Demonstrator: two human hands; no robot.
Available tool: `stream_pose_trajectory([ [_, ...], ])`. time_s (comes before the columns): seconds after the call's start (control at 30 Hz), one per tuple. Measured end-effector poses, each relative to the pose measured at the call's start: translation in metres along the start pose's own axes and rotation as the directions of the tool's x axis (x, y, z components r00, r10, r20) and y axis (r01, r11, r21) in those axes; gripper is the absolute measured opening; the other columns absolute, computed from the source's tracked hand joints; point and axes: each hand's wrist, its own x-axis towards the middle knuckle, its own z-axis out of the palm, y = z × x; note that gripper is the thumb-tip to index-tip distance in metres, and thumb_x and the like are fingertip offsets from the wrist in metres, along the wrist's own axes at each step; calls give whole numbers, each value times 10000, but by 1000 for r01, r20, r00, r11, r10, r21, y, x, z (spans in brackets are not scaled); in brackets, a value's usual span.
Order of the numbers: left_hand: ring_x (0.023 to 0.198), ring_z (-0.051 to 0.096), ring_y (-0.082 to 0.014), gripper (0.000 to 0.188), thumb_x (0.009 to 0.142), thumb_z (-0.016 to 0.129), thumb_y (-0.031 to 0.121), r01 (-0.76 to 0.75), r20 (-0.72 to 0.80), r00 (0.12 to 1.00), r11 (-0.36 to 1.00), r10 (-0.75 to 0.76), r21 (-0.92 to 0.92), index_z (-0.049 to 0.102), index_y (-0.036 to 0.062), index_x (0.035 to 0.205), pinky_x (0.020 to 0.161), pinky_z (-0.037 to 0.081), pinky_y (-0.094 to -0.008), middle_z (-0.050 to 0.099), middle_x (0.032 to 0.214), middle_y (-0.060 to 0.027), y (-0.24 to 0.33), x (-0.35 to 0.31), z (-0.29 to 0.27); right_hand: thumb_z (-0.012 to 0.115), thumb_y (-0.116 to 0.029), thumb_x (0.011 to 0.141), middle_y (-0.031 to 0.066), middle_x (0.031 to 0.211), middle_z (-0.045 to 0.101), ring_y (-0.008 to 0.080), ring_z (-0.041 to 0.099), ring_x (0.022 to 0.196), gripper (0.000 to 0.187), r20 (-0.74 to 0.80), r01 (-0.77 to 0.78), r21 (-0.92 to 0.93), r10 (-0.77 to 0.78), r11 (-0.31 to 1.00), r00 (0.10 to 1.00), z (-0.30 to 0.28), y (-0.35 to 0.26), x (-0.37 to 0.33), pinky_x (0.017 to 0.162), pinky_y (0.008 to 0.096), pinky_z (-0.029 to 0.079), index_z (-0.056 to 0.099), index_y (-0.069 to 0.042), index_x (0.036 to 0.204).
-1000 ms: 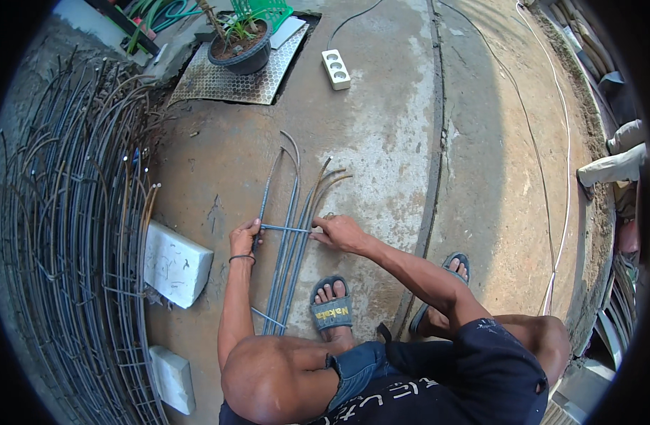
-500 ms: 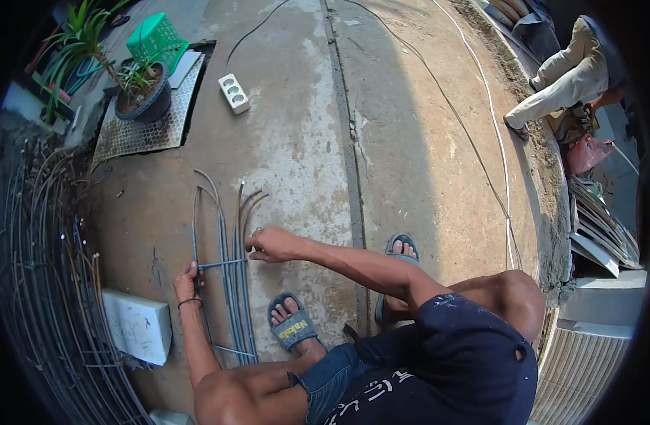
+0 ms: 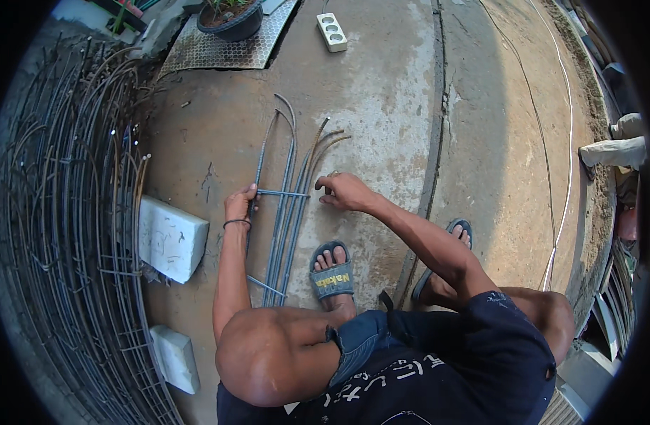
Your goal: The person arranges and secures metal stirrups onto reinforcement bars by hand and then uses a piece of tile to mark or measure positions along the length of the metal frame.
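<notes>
Left hand (image 3: pixel 240 204) clasps a ribbed steel bar (image 3: pixel 261 160) of a slim rebar frame (image 3: pixel 285 234) on rough, stained concrete (image 3: pixel 388 127); the right hand (image 3: pixel 345 191), fingers curled but parted, hovers just beside one crossbar's end (image 3: pixel 307 195). Leftward sit a boxy white block (image 3: pixel 172 239) and stacked, curving rebar (image 3: pixel 70 212).

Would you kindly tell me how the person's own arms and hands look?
The left hand and right hand wear no gloves. A thin, dark band circles the left wrist; what may be a ring shows on a right finger, too small to be sure. Both forearms are uncovered. The right arm's short navy sleeve ends near the elbow, with small pale marks near its hem.
</notes>
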Motion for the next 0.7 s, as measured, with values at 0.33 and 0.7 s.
stream_pose_trajectory([
  [0.33,608,572,-104,267,854,670,139,-1,61,998,1000,2,-17,645,-24,1065,477,424,-227,633,744,-34,2,0,2,577,-560,847,146,683,654,279,641,620,596,143,-533,533,551,657,822,16,-9,28,628,382,494,659,27,784],
  [0.7,614,571,-96,218,866,648,106,-95,94,991,995,97,-30,652,-19,1045,495,424,-212,629,749,-21,-1,-1,0,885,-406,572,30,592,507,125,458,466,621,147,-482,666,534,569,833,26,-17,36,408,262,342,627,70,875],
])
